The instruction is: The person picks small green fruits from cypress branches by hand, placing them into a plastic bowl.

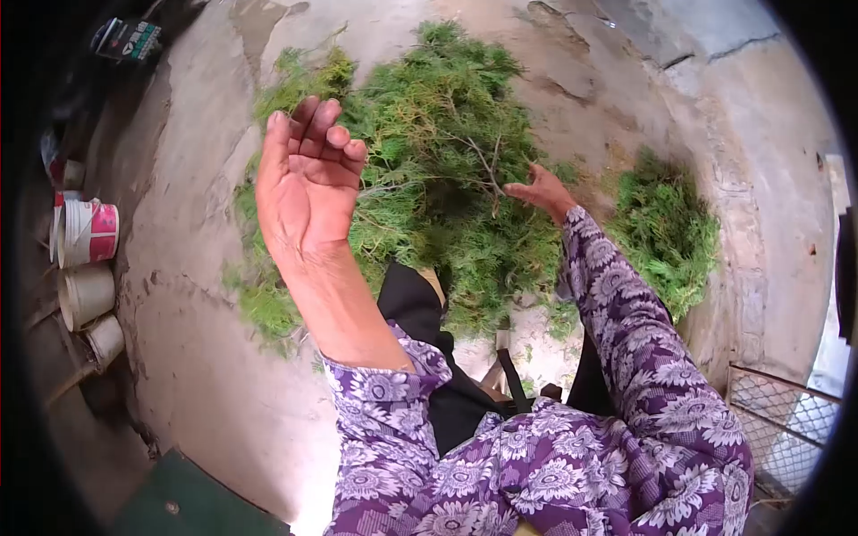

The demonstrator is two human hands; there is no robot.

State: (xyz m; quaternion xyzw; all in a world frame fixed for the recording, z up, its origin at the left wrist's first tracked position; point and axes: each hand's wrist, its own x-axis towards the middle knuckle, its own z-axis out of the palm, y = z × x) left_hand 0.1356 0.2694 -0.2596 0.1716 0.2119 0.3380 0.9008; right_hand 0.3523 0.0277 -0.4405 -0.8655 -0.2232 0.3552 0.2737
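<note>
My left hand (313,188) is raised toward the camera, palm facing me, its fingers loosely bent and apart with nothing in them. Behind it spreads a large heap of green, feathery evergreen branches (420,116). On the right side of the heap, my right hand (547,192) reaches in with thumb and finger apart. Its thumb tip is right at the end of a bare, forked brown branch stem (487,165); the other fingers are partly hidden. Both of my arms wear purple floral sleeves, the left one pushed up.
A smaller pile of green sprigs (666,232) lies at the right. White buckets (85,295) line the left edge, near a dark bag (127,40) with printing. A green panel (192,500) is at lower left, a wire mesh (778,411) at lower right. The floor (197,357) is concrete.
</note>
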